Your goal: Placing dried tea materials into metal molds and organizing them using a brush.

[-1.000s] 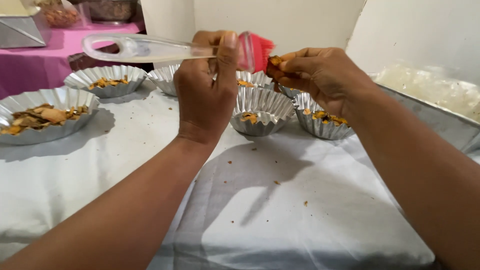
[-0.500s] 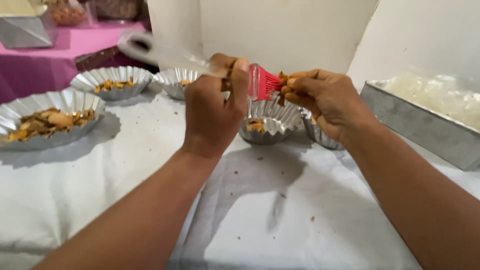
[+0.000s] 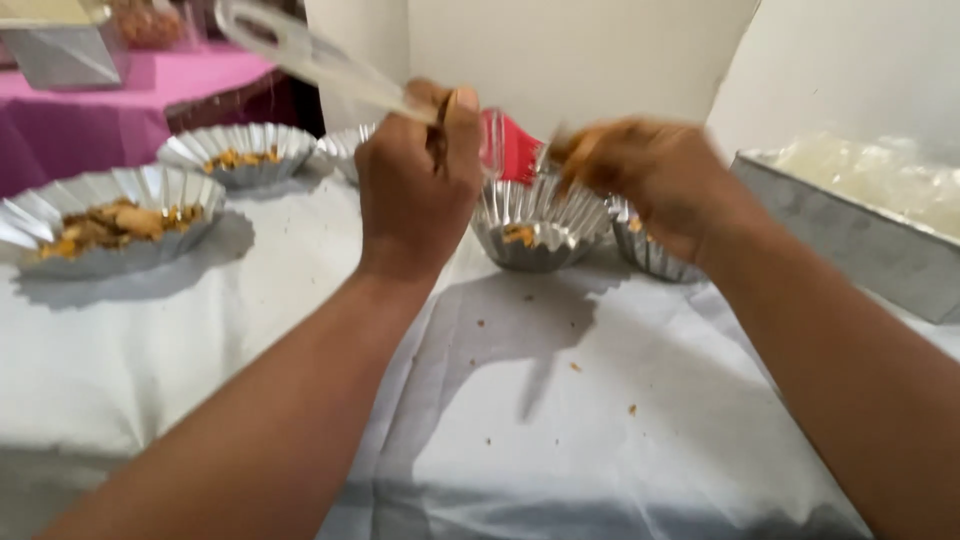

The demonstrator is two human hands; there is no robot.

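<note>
Left hand (image 3: 420,180) fisted on brush (image 3: 515,148), raised

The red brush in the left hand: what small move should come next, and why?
Probably lower the red brush head a little toward the fluted tin under it. The left hand holds the brush above that tin, and the right hand, blurred, seems to pick bits off the bristles, so crumbs would fall inside, not on the white cloth.

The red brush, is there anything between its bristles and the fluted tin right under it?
Nothing visible. The left hand holds the red brush by its clear handle, bristles just above the fluted tin. The right hand, blurred, is beside the bristles, not under them. The gap down to the tin looks open.
</note>
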